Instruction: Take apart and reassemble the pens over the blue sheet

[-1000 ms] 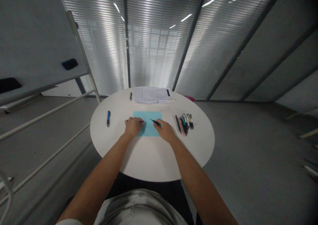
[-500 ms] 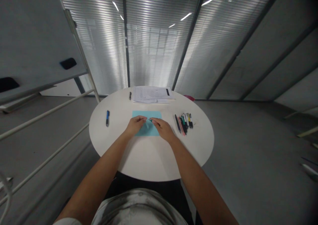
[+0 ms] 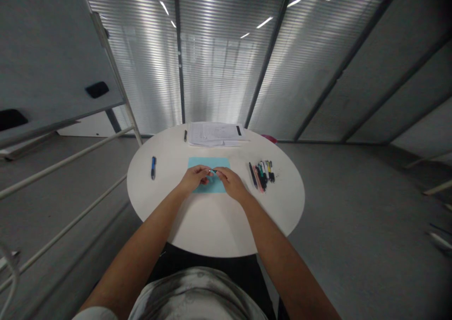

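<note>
Over a light blue sheet [image 3: 216, 188] on the round white table, my left hand [image 3: 191, 179] and my right hand [image 3: 231, 182] meet with fingertips pinched. A short dark pen part [image 3: 214, 171] lies between them, its rear end gripped in my right fingers. At its left end, my left fingertips close on a small silvery piece [image 3: 211, 171]; the two pieces appear to touch. Most of both is covered by the fingers. The lower fingers of my left hand curl beneath.
Right of the sheet lies a row of several pens and pen parts [image 3: 262, 175]. A blue and black pen [image 3: 153, 168] rests at the left. Stacked papers [image 3: 215, 134] and a small dark pen [image 3: 185, 135] are at the back. A whiteboard frame [image 3: 116, 70] stands left.
The gap between the silvery piece and the dark pen part has closed. My left fingers have shifted slightly right and curled more; my right hand has hardly moved.
</note>
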Motion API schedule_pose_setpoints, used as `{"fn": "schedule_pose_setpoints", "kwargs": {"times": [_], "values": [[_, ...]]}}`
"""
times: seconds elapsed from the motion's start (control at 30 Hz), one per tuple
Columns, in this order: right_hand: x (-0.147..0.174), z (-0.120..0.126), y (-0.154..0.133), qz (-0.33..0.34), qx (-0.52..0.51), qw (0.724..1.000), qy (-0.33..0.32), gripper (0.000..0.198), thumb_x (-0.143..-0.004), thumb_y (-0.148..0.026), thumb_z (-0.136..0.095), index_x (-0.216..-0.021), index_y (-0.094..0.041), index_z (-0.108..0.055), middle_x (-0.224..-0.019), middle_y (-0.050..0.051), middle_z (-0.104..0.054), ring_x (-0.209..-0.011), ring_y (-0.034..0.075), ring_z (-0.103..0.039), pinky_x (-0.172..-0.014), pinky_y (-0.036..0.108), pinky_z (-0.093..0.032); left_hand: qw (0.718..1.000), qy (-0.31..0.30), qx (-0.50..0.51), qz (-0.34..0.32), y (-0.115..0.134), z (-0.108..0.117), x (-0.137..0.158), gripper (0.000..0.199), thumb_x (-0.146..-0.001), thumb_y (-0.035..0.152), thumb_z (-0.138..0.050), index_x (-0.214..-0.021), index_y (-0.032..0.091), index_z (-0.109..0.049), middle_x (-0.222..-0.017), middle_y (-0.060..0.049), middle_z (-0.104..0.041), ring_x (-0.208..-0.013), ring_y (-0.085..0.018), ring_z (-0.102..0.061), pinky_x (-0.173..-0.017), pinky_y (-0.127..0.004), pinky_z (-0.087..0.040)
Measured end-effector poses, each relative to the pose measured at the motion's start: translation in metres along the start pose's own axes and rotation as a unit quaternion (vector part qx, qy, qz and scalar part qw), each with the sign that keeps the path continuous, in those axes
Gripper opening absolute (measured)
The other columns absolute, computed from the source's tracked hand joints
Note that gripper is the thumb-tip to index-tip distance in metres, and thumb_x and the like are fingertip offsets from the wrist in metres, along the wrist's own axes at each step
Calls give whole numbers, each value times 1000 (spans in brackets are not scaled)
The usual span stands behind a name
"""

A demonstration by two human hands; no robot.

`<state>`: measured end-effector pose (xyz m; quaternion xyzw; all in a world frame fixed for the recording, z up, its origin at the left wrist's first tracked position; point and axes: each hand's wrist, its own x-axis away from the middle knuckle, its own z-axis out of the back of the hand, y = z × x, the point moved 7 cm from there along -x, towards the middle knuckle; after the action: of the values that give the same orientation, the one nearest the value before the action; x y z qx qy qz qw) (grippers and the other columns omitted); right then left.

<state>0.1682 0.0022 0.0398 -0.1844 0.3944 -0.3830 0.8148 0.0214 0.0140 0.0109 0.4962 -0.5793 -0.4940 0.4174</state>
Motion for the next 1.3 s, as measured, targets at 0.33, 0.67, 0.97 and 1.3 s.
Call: {"fn": "schedule_pose_setpoints", "kwargs": {"times": [0.33, 0.67, 0.97, 1.3], "values": [[1, -2, 0, 4, -4, 1000, -13, 36, -97, -37, -35, -119, -23, -60, -107, 7, -64, -98, 18, -58, -89, 33, -44, 1000, -4, 16, 18, 0, -1, 3, 32, -74, 37, -69, -92, 12, -62, -87, -8, -69, -55, -9, -59, -64, -29, -51], [2, -3, -3, 6, -9, 1000, -14, 36, -98, -35, -34, -121, -24, -59, -107, 6, -64, -95, 17, -58, -88, 33, -44, 999, 8, 44, 14, 6, 0, 5, 35, -70, 41, -72, -86, 12, -63, -85, -7, -68, -56, -10, -60, -64, -30, -51], [2, -7, 3, -2, 42, 998, -39, 34, -97, -35, -35, -116, -25, -62, -100, 5, -65, -92, 16, -58, -85, 30, -44, 998, 4, -55, -36, 5, -2, 2, 33, -69, 42, -70, -84, 13, -64, -77, -5, -67, -54, -10, -57, -57, -25, -48], [4, 0, -6, -30, 107, 993, -41, 31, -94, -39, -43, -114, -27, -63, -100, 3, -65, -91, 15, -59, -82, 27, -44, 970, -3, -219, -108, 5, 0, 0, 24, -78, 39, -58, -82, 16, -63, -62, 0, -62, -54, -12, -55, -53, -23, -42]]}}
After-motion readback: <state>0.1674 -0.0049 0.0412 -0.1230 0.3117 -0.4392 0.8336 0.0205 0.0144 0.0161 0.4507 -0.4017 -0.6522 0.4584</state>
